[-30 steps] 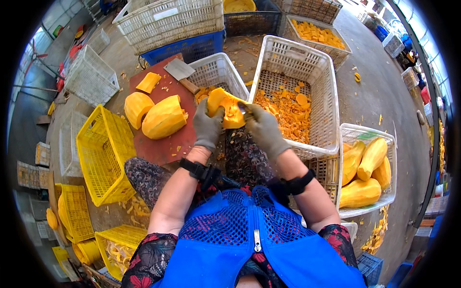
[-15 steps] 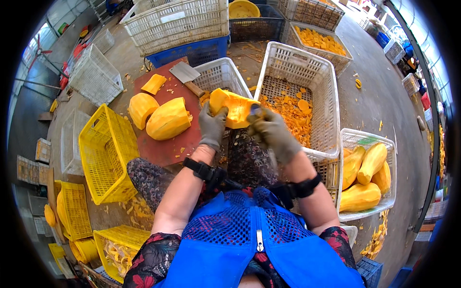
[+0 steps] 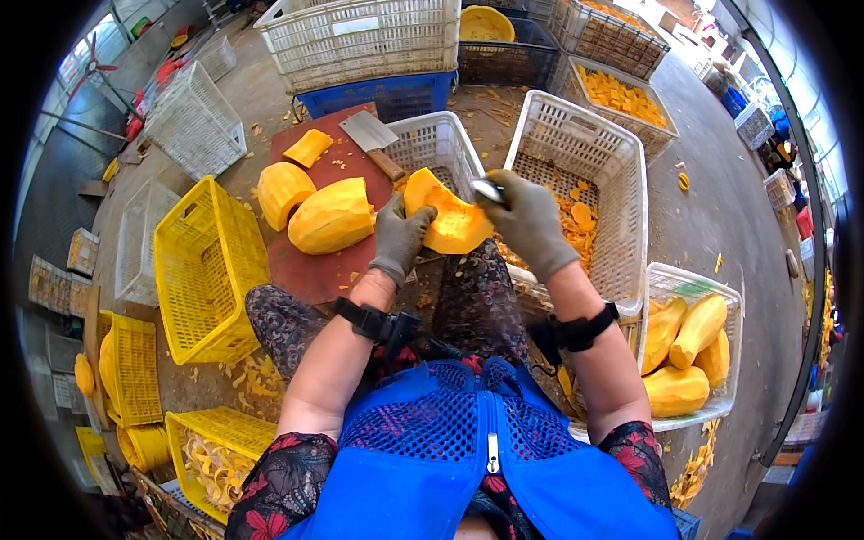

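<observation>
- A yellow slotted plastic crate [image 3: 236, 430] at lower left, tipped toward the viewer, holds pale curled peelings [image 3: 214, 472].
- A taller yellow latticed plastic crate [image 3: 193, 288] leans beside the person's left knee.
- A flat red board [image 3: 315, 270] bears two large peeled orange pumpkin pieces [image 3: 329, 219], a smaller chunk [image 3: 309, 148] and, at its far right corner, a broad steel cleaver with a wooden handle [image 3: 371, 133].
- The left hand [image 3: 396, 236], in a grey glove, pinches a hollowed orange pumpkin piece [image 3: 450, 225] by its left side, thumb over the cut face; the piece is between the hands, above the right thigh.
- A small white plastic crate [image 3: 441, 139] stands behind that piece, its contents mostly hidden.
- The right hand [image 3: 533, 220], gloved likewise, has its fingers wrapped around a short shiny metal tool [image 3: 487, 191] just beside the piece's right edge.
- A large white slotted crate [image 3: 621, 189] holds orange scraps and round slices; the right hand overlaps its left rim.
- Farther back, a white crate [image 3: 634, 126] is filled with orange chunks.
- A white crate [image 3: 738, 333] at right holds whole peeled pumpkins [image 3: 697, 328]; grey concrete floor [image 3: 765, 234] extends beyond its outer edge.
</observation>
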Action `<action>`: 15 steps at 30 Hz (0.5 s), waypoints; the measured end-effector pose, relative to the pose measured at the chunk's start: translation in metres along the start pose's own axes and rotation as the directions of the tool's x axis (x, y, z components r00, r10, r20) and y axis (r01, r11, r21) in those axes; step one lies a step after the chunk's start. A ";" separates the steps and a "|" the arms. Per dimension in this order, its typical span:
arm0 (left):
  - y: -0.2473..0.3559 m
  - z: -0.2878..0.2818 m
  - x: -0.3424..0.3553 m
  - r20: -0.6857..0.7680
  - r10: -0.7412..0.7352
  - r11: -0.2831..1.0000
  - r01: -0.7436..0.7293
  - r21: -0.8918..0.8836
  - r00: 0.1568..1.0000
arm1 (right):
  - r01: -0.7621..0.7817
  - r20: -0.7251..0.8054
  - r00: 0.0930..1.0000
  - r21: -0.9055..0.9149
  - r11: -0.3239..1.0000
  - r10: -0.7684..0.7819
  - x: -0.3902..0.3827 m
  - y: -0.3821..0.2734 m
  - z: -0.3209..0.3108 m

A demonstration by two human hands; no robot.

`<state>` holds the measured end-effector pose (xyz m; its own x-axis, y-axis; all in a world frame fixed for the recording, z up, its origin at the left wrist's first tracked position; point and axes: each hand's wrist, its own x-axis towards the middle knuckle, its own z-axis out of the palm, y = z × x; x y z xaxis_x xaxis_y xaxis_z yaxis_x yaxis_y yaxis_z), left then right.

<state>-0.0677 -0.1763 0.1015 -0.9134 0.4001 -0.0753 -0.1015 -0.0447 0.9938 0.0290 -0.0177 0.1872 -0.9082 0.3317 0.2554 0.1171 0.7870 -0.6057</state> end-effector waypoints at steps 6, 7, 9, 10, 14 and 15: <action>0.010 0.000 -0.008 -0.035 0.189 0.949 -0.173 0.262 0.981 | 0.176 0.130 0.981 -0.288 0.941 -0.143 0.027 -0.032 0.025; 0.009 0.002 -0.009 -0.050 0.184 0.968 -0.172 0.182 0.982 | 0.191 0.130 0.979 -0.291 0.937 -0.159 0.028 -0.031 0.026; 0.012 -0.003 -0.013 -0.022 0.158 0.965 -0.150 0.214 0.987 | 0.193 0.172 0.975 -0.333 0.923 -0.141 0.029 -0.035 0.025; 0.017 -0.005 -0.016 -0.005 0.142 0.963 -0.137 0.231 0.990 | 0.179 0.163 0.978 -0.347 0.921 -0.128 0.030 -0.034 0.025; 0.007 -0.040 -0.020 -0.129 0.084 0.989 -0.067 0.133 0.988 | -0.008 -0.012 1.000 -0.073 0.997 0.007 0.042 0.011 0.012; -0.008 -0.058 -0.018 -0.164 0.127 0.987 -0.107 0.122 0.978 | -0.184 0.077 0.982 0.244 0.952 0.170 0.043 0.028 0.004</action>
<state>-0.0732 -0.2363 0.0900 -0.9711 0.2356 0.0387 0.0458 0.0245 0.9987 -0.0082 0.0168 0.1779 -0.9031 0.4198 0.0898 0.1805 0.5611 -0.8078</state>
